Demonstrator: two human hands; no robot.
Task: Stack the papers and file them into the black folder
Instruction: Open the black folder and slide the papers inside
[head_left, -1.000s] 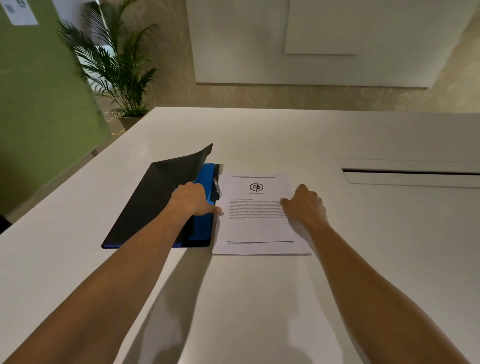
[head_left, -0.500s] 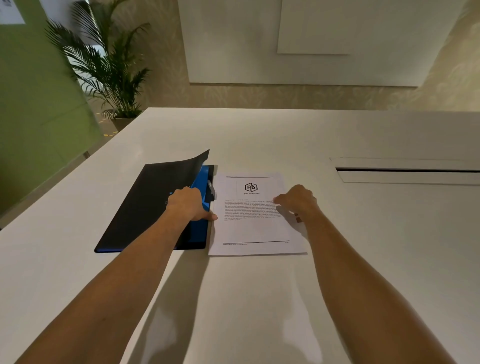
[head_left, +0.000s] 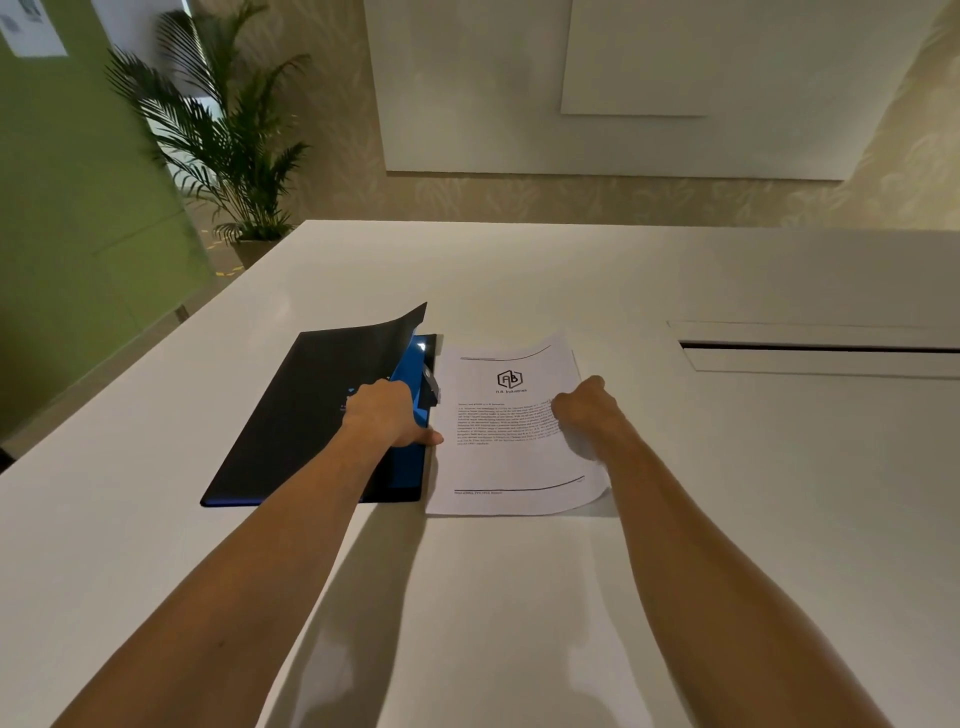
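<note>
Head view: black folder (head_left: 306, 415) lies on white surface (head_left: 519, 597), left of centre, cover raised along right edge, blue inside showing. Left hand (head_left: 387, 413) on folder, fingers curled around cover edge, thumb flat on surface. Papers (head_left: 511, 431) just right of folder, touching it; right edge curled up off surface. Right hand (head_left: 589, 410) clenched, grasping papers' right edge. Potted palm (head_left: 223, 156) behind surface, far left.
</note>
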